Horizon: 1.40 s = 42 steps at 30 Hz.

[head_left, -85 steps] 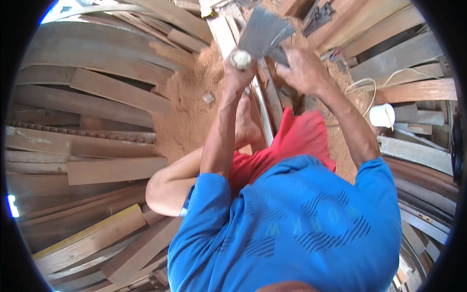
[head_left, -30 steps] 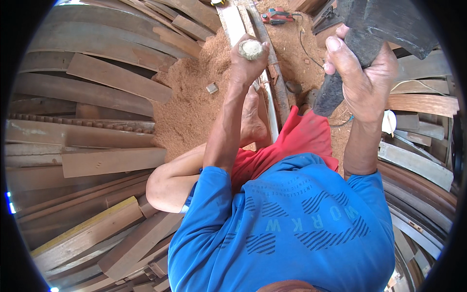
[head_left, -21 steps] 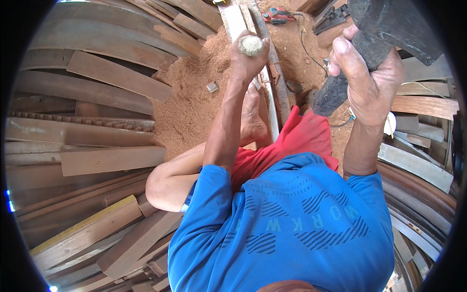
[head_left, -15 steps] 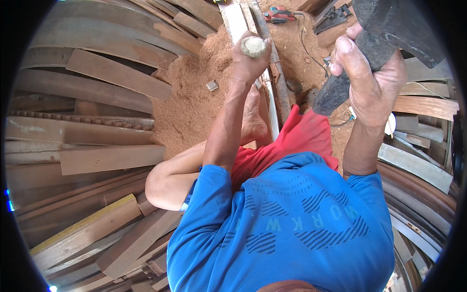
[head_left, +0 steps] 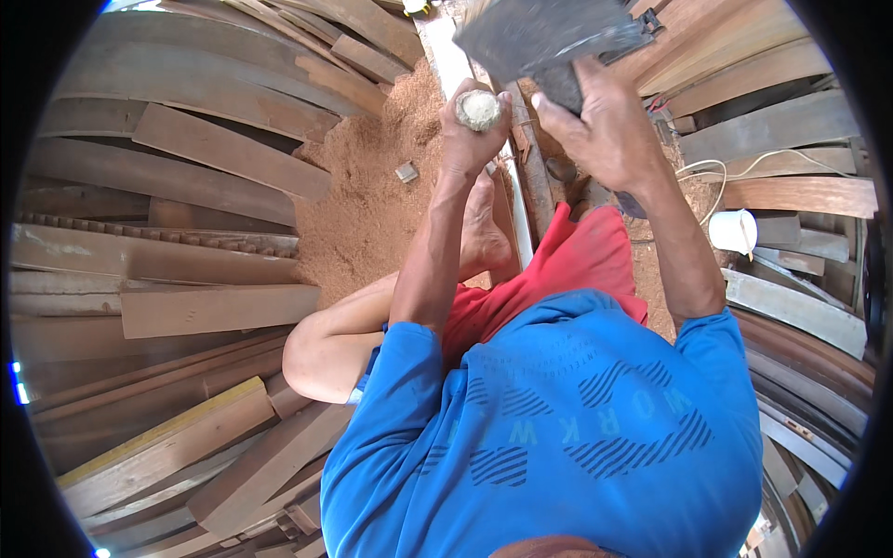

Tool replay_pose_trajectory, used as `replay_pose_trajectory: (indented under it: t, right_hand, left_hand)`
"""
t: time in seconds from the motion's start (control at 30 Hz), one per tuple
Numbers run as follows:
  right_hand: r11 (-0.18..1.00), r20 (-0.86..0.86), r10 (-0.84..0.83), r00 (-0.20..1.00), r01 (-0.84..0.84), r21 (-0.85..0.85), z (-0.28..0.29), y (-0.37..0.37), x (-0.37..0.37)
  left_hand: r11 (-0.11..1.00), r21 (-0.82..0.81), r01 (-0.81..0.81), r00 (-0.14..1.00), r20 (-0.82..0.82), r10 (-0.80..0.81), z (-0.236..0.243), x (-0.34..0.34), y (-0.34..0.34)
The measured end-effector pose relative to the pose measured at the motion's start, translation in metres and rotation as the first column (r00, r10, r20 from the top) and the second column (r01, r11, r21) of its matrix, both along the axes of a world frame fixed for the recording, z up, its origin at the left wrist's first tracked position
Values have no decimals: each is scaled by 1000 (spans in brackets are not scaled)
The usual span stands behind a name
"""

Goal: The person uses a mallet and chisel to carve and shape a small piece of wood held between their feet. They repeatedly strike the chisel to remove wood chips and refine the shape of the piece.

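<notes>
My left hand is wrapped round an upright chisel. Only the round, pale, battered end of its handle shows; the blade is hidden below the fist. Under it runs a long, light wooden workpiece. My right hand grips a dark mallet by its handle. The blocky mallet head, blurred by motion, is ahead and to the right of the chisel's end, apart from it in the picture. The lower end of the mallet's handle sticks out below my right wrist.
Sawdust covers the floor at the left, with a small wood block on it. Stacked boards line both sides. A white cup and a pale cord are at the right. My bare foot lies beside the workpiece.
My right hand has swung the mallet left from the upper right, bringing its head near the chisel. My left hand holds the chisel in nearly the same place, slightly lower in the picture.
</notes>
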State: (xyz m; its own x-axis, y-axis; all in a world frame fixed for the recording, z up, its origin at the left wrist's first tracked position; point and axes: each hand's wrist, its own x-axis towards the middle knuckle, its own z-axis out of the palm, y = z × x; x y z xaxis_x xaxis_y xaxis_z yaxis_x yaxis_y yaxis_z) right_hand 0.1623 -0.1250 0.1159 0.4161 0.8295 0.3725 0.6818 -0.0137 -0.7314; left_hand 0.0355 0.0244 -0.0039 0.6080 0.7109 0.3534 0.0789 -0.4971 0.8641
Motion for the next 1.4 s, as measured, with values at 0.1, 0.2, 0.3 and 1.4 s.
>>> replay_pose_trajectory:
  t: [0.1, 0.2, 0.3, 1.4]
  right_hand:
    - [980, -36, -27, 999, 34, 195, 27, 5, -5]
    - [1000, 131, 9, 991, -5, -25, 7, 15, -6]
    - [873, 147, 159, 976, -70, -483, -28, 17, 0]
    - [902, 128, 142, 981, -75, -425, -27, 4, 9]
  left_hand:
    - [993, -114, -18, 998, 51, 24, -13, -3, 10]
    - [993, -118, -14, 994, 103, 26, -21, -5, 15]
    - [988, -96, 120, 990, -58, -126, -34, -16, 14]
    - [935, 345, 86, 995, -77, -63, -15, 16, -2]
